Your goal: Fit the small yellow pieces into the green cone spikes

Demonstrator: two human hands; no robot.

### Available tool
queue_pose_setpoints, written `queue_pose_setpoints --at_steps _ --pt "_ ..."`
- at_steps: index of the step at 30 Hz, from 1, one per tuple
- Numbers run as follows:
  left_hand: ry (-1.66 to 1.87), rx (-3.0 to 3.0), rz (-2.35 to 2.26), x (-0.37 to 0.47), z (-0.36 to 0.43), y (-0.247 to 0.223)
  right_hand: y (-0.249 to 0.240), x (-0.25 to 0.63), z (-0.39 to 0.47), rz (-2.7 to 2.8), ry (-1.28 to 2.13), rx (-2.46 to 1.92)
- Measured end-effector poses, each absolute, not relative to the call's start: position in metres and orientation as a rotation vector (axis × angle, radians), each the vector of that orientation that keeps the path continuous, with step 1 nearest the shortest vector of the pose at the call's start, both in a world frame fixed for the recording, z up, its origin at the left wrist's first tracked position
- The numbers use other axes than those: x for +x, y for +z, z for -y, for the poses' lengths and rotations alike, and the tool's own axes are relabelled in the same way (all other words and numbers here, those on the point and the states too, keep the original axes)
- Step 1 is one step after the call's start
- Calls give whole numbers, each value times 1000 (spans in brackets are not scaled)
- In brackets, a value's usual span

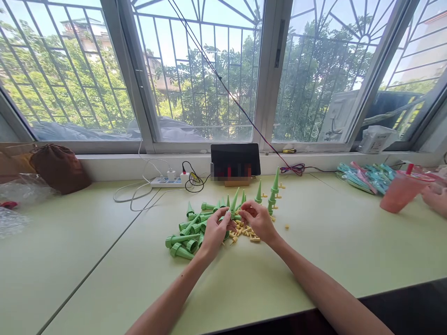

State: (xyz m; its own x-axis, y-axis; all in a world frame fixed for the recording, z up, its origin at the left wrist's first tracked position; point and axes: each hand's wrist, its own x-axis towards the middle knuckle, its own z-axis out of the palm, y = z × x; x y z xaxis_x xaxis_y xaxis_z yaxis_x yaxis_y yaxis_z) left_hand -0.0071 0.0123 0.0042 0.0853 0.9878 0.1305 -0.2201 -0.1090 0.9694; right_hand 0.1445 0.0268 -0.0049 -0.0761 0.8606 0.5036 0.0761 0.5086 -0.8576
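My left hand (216, 231) is closed around the lower part of a green plant watering spike (235, 201), whose tip points up. Close beside it on the right, my right hand (261, 222) has its fingers pinched together at the spike's side; whatever they hold is too small or hidden to name. Loose green spikes (181, 239) lie heaped to the left of and behind my left hand. Small yellow T-shaped valves (245, 231) are scattered beneath both hands. Beyond my right hand, several green spikes (275, 181) stand upright with yellow valves sticking out of their sides.
A tablet (235, 158) leans by the windowsill, left of bundled cables (293, 169). A power strip (167, 182) with white cords sits at the back left, near a brown bag (59, 168). At right are a pink tumbler (400, 191), plastic packets (366, 177) and another person's hand (435, 200).
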Motion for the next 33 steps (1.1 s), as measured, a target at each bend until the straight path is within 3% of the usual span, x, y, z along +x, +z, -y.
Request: queue_pose_setpoints --at_steps 33 --pt "1340 1374 -1087 -6 -8 6 -5 146 -25 1694 613 -921"
